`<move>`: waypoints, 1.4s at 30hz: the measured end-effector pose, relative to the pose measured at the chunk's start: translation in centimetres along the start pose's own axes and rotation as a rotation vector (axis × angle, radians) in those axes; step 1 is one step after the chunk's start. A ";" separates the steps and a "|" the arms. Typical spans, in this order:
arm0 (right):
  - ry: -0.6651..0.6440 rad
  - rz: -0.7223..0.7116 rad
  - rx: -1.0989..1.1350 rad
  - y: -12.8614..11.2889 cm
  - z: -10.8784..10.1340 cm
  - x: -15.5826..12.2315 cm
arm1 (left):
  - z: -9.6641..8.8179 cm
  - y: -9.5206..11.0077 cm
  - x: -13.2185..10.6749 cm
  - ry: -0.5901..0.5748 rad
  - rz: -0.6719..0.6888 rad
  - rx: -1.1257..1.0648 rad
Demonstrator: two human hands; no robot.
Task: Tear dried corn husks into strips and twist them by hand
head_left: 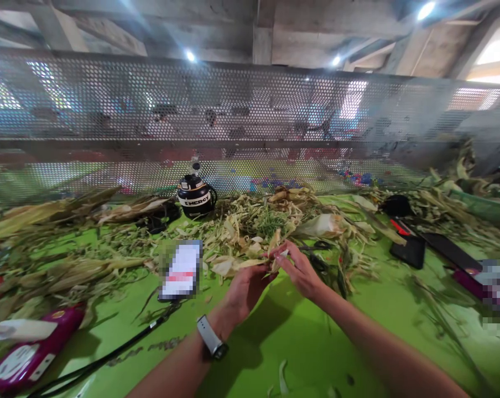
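Note:
Both my hands meet over a green table [300, 331] in front of a heap of dry corn husks [266, 224]. My left hand [245, 287], with a watch on its wrist, is closed around a pale strip of husk [241, 264]. My right hand [297, 270] pinches the same husk piece from the right, fingers pressed together. What lies inside the husk is hidden by my fingers.
A phone [181, 271] lies left of my hands with a black cable running toward me. A black bottle [195, 196] stands at the back before a perforated metal screen [250, 110]. Pink packets [30, 348] lie front left, a black wallet [407, 249] to the right.

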State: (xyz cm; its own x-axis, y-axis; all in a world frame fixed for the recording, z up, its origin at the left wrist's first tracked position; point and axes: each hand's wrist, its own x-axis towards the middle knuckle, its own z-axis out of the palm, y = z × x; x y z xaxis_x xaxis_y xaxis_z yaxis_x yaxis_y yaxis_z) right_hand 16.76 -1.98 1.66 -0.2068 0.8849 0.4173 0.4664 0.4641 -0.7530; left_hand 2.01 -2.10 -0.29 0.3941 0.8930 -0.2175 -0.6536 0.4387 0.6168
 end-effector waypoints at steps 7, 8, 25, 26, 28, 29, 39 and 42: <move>-0.016 0.039 -0.080 -0.1 -0.1 0.1 | -0.3 0.1 0.1 -0.055 -0.017 -0.051; -0.050 0.056 -0.043 -0.2 -0.1 0.1 | -0.3 0.1 0.1 -0.050 -0.020 -0.044; 0.108 -0.027 -0.192 1.1 1.3 -0.1 | -0.3 0.1 -0.2 0.081 0.088 0.201; 0.104 -0.002 -0.178 1.1 1.4 -0.1 | -0.2 0.1 -0.2 0.066 0.094 0.249; 0.092 0.051 -0.140 1.1 1.5 -0.1 | -0.2 0.2 -0.3 0.049 0.116 0.331; 0.086 0.071 -0.119 1.2 1.5 -0.1 | -0.2 0.2 -0.3 0.052 0.130 0.358; 0.057 0.157 -0.009 0.5 1.7 -0.2 | -0.4 0.4 0.1 0.203 0.187 0.263; 0.014 0.136 -0.075 0.4 1.7 -0.4 | -0.4 0.4 0.2 0.269 0.218 0.297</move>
State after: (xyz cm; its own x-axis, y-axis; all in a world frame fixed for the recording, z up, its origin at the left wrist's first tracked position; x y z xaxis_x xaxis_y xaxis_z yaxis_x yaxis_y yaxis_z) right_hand 15.53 -2.11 0.35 -0.1259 0.9384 0.3217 0.5520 0.3357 -0.7633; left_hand 1.56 -1.72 -0.34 0.0599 0.9730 -0.2229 -0.4736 0.2243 0.8517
